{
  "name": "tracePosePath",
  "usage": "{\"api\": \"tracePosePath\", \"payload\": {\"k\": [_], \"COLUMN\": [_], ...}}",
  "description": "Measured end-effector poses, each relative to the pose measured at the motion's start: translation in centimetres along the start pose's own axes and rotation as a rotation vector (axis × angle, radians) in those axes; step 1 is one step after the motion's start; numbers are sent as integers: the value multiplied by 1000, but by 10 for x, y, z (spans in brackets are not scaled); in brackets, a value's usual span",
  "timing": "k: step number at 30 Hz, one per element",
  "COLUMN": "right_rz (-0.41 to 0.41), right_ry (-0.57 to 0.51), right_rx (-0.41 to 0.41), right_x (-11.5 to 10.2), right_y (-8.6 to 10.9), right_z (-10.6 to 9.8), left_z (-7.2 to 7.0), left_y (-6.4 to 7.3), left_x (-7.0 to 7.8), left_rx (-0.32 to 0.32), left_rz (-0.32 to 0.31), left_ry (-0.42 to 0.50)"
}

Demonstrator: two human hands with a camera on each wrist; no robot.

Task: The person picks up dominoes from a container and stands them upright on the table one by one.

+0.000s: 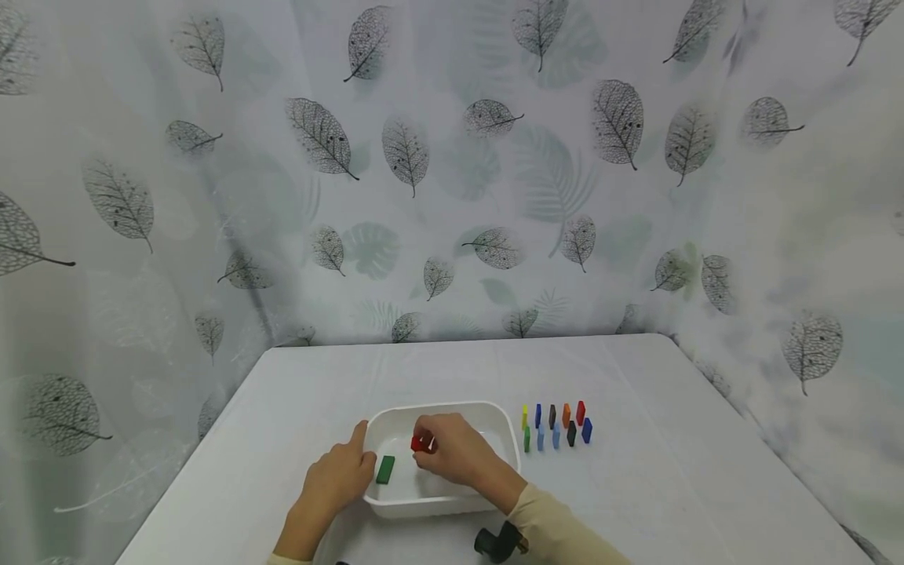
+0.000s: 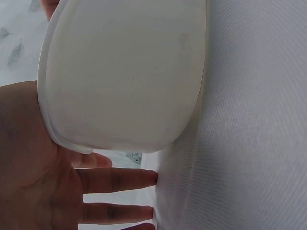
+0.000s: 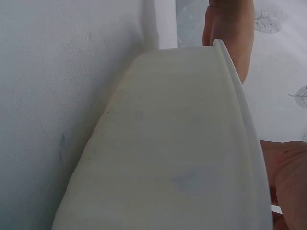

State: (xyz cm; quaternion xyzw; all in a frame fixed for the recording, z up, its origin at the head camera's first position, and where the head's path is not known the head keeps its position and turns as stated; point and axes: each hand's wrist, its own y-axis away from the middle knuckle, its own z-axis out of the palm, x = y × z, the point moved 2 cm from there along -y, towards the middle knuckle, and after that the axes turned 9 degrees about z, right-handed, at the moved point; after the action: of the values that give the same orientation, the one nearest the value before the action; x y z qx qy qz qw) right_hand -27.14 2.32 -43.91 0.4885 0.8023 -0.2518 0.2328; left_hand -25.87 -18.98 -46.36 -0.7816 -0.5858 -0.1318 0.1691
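Note:
A white plastic tray point(image 1: 431, 508) stands on the table and shows from outside in the left wrist view point(image 2: 124, 72) and the right wrist view point(image 3: 172, 134). Over its inside, my right hand point(image 1: 455, 451) pinches a small red block point(image 1: 420, 444) between thumb and fingers. A green block point(image 1: 384, 470) lies flat in the tray's left part. My left hand point(image 1: 340, 476) rests against the tray's left end; in the left wrist view its fingers point(image 2: 117, 179) extend straight toward the table. The right hand's fingertips are hidden in the right wrist view.
To the tray's right, small upright blocks stand in two rows on the white table point(image 1: 678, 479), among them a yellow one point(image 1: 525, 416), an orange one point(image 1: 566, 415) and a red one point(image 1: 581, 412). A leaf-patterned curtain point(image 1: 452, 196) surrounds the table's back and sides.

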Motion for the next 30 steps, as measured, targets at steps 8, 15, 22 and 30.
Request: {"api": "tracePosePath", "payload": {"k": [8,15,22,30], "right_rz": [17,12,-5,-26], "right_ry": [-19,-64,-97,-101], "right_rx": [-2,25,61,99], "right_x": [3,5,7,7], "right_y": [2,8,13,18], "right_z": [-6,-11,-15,-19], "left_z": [-4,-1,1,3], "left_y": [1,2,1,0], "left_x": [-2,-1,-3,-4], "left_rx": [6,16,15,7], "left_rz": [-8,1,-12,-7], "left_ry": [-3,25,18,18]}}
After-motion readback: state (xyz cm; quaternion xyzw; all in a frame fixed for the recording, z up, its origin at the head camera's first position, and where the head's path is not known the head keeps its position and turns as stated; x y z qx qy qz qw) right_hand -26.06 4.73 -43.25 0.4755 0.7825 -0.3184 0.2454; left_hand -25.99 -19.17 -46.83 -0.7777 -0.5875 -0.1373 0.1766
